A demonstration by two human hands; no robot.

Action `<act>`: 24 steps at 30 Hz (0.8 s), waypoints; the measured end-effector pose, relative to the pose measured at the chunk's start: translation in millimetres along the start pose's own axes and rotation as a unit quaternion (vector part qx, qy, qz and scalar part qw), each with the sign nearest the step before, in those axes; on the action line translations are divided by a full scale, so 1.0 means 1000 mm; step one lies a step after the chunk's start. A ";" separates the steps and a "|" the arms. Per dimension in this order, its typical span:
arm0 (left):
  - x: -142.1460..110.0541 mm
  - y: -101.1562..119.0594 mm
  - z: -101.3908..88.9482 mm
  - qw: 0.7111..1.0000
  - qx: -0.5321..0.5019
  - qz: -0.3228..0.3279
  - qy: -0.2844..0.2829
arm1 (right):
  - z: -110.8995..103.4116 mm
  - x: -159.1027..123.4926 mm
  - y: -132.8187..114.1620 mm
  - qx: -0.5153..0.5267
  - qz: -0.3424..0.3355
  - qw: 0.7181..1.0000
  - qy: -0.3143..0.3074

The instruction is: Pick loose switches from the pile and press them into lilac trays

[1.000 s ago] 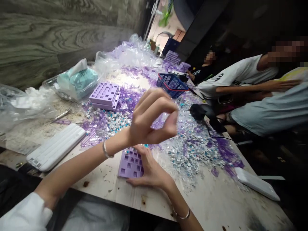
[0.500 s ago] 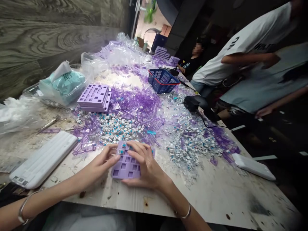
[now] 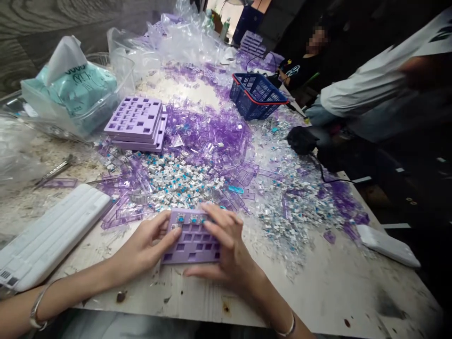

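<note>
Both hands are shown at the near table edge, on a lilac plate (image 3: 193, 247) lying flat at the front of a loose heap of switches (image 3: 183, 181). The left hand (image 3: 144, 247) is spread, its fingers resting along the plate's left end, and the right hand (image 3: 224, 245) is spread across its right part, hiding some cells; no pinch is seen. Blue-stemmed switches (image 3: 181, 218) are seated in the far row. Bangles (image 3: 37, 306) are worn on the wrists. Left of the hands lies a white case (image 3: 52, 230), whose barcode label (image 3: 7, 278) is unreadable. Beyond stand stacked plates (image 3: 136, 125), a teal packet (image 3: 70, 84) with blurred, illegible print, and a blue basket (image 3: 256, 96) with a red rim. A black object (image 3: 302, 140) with a cord is hard to identify. A seated person (image 3: 303, 70) and a co-worker's white sleeve (image 3: 370, 89), cut off by the frame, are seen at right.
</note>
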State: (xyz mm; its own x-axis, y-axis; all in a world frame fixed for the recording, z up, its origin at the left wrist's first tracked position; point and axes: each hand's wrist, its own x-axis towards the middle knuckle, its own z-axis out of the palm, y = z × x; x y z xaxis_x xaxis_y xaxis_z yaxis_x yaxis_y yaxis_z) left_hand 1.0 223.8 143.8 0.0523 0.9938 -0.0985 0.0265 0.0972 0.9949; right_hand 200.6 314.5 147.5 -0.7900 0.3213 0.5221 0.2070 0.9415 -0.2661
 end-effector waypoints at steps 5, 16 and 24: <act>-0.004 -0.001 -0.004 0.995 0.071 0.063 0.022 | 0.003 -0.007 0.008 0.069 0.234 0.967 0.077; -0.008 -0.006 -0.007 0.959 0.187 0.213 0.020 | 0.001 -0.004 0.001 0.183 0.268 0.943 0.076; -0.008 -0.008 -0.005 0.936 0.211 0.276 0.052 | 0.008 -0.007 -0.005 0.227 0.267 0.929 0.118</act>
State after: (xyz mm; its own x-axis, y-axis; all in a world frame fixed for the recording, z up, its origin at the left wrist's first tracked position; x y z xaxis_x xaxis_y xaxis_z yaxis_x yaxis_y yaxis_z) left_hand -4.6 215.2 136.8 0.0767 0.8886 0.4523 0.4176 -0.4405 0.7947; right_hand 200.5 307.1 138.8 -0.4858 0.7935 0.3665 0.2263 0.5192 -0.8242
